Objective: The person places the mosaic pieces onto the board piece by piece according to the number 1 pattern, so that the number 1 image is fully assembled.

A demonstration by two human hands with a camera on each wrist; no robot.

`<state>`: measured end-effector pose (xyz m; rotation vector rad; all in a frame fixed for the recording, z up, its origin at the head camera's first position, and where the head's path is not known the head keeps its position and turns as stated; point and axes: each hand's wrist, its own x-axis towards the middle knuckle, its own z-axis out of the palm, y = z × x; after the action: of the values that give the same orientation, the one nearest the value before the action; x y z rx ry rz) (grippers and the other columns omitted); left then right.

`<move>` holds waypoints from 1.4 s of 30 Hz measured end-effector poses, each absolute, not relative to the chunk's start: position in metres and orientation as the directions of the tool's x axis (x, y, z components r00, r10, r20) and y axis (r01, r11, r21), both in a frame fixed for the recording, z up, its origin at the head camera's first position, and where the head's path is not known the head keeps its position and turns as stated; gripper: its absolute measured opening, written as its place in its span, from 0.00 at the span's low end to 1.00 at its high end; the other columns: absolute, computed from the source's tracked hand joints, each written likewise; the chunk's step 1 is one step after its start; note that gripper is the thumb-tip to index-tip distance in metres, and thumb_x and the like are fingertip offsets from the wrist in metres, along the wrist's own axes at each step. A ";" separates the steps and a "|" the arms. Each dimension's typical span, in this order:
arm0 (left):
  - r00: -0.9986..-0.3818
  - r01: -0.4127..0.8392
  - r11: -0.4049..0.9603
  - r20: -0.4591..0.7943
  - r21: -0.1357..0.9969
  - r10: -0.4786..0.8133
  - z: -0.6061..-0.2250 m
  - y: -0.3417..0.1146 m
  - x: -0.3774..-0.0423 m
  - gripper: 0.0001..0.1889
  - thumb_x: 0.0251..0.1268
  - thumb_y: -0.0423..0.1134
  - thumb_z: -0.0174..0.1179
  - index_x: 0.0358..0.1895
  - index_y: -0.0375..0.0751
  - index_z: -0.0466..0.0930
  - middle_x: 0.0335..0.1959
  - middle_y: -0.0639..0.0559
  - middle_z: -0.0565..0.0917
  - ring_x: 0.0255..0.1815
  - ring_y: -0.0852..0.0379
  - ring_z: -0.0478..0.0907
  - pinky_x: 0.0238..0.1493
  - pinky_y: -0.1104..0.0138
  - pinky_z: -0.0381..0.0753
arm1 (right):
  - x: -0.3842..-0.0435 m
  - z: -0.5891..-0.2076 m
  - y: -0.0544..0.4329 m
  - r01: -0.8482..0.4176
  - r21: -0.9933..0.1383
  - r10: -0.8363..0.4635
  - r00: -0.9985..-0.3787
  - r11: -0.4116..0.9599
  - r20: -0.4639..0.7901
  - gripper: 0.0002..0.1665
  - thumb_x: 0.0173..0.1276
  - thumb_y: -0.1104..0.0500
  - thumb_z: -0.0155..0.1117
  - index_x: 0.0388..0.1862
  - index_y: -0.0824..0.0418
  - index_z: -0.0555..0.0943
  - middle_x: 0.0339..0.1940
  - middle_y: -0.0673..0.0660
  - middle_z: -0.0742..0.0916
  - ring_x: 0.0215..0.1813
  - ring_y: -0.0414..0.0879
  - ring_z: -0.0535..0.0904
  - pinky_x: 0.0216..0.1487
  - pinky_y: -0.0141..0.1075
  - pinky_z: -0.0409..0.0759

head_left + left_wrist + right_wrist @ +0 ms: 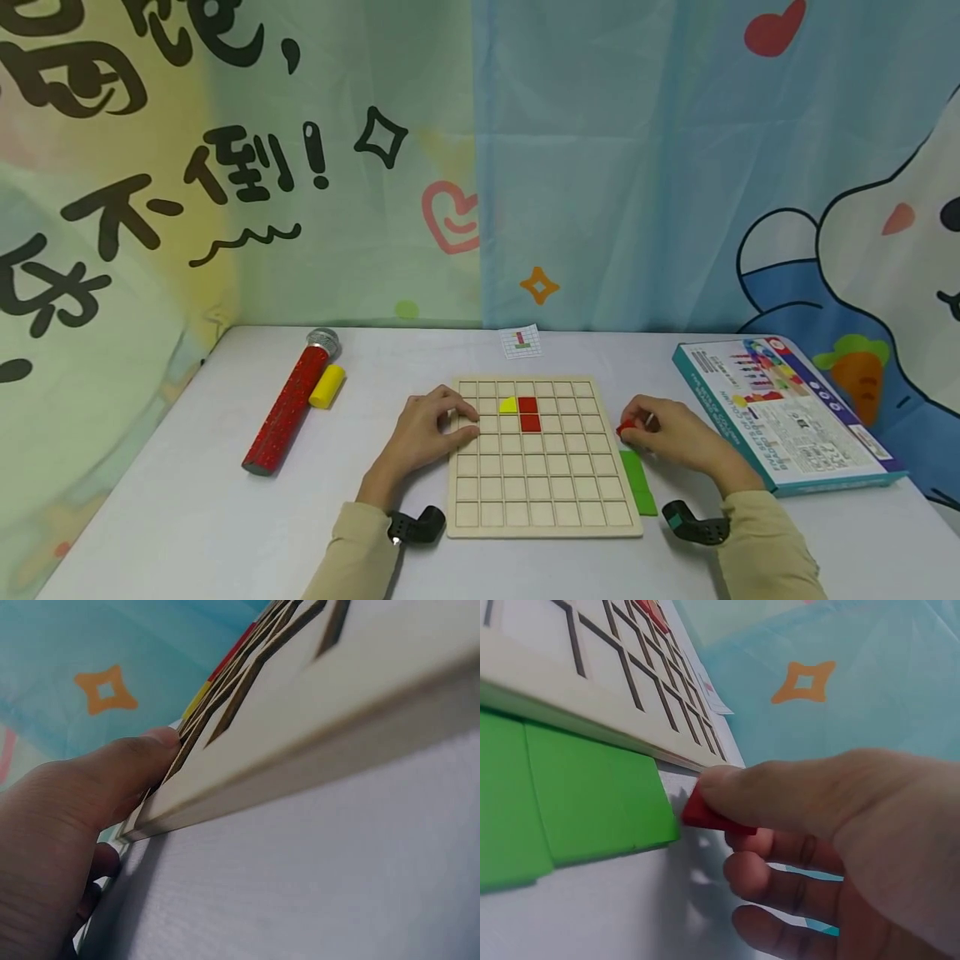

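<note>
A wooden grid board (543,533) lies flat on the table. A yellow tile (508,405) and two red tiles (529,423) sit in its upper cells. My left hand (423,433) holds the board's left edge, its thumb over the rim in the left wrist view; the other fingers are partly hidden. Off the right edge, my right hand (675,435) pinches a small red tile (709,814) between thumb and fingers, just above the table. Green tiles (592,795) lie along the board's right side, close below that hand.
At the left lie a red tube with a silvery end (288,408) and a yellow cylinder (327,387). A small pattern card (521,342) is behind the board. A flat game box (787,417) occupies the right side, near my right forearm. A printed curtain (600,167) hangs behind the table.
</note>
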<state>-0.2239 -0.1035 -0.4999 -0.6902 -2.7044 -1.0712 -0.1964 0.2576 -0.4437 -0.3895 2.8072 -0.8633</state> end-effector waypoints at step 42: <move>-0.879 0.476 0.636 0.303 0.607 0.368 -0.500 -0.104 -0.224 0.07 0.53 0.49 0.69 0.36 0.59 0.83 0.37 0.65 0.79 0.31 0.64 0.68 0.47 0.63 0.61 | -0.201 -0.455 0.214 -0.246 -0.722 -0.273 -0.958 0.646 0.083 0.09 0.68 0.60 0.59 0.47 0.58 0.76 0.41 0.57 0.85 0.34 0.44 0.77 0.35 0.31 0.75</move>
<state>-0.2242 -0.1039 -0.4996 -0.7026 -2.7030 -1.0688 -0.2013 0.2137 -0.4548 -0.4449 2.8198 -1.2292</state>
